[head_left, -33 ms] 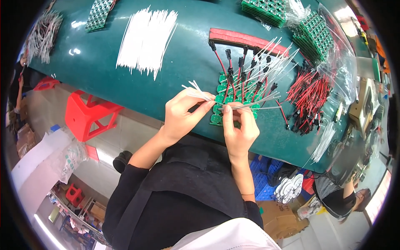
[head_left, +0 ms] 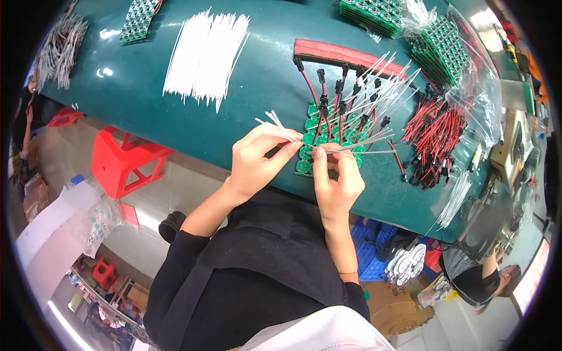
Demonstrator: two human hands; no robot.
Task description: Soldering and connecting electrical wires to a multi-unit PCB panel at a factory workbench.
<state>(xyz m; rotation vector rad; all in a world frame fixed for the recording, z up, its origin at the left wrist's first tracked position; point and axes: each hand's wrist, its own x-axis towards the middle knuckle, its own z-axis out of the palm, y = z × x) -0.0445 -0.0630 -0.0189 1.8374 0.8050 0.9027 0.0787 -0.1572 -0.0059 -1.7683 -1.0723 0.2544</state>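
My left hand (head_left: 257, 159) is closed in a pinch on a small bunch of white wires (head_left: 275, 124), their ends fanning out past the fingers. Close beside it, my right hand (head_left: 338, 178) pinches white wires (head_left: 369, 151) that stretch off to the right. The fingertips of both hands nearly meet over the near edge of a green circuit board panel (head_left: 303, 166). Red and black wires with black connectors (head_left: 339, 88) and more white wires stand up from that panel. What lies between the fingertips is too small to make out.
Behind the panel lies a red bar (head_left: 351, 55). To the right are a pile of red-black wires (head_left: 433, 131), stacked green boards (head_left: 440, 51) and a plastic bag (head_left: 489, 105). Loose white wires (head_left: 206, 55) lie at the back left. A red stool (head_left: 114, 164) stands by the table (head_left: 134, 88).
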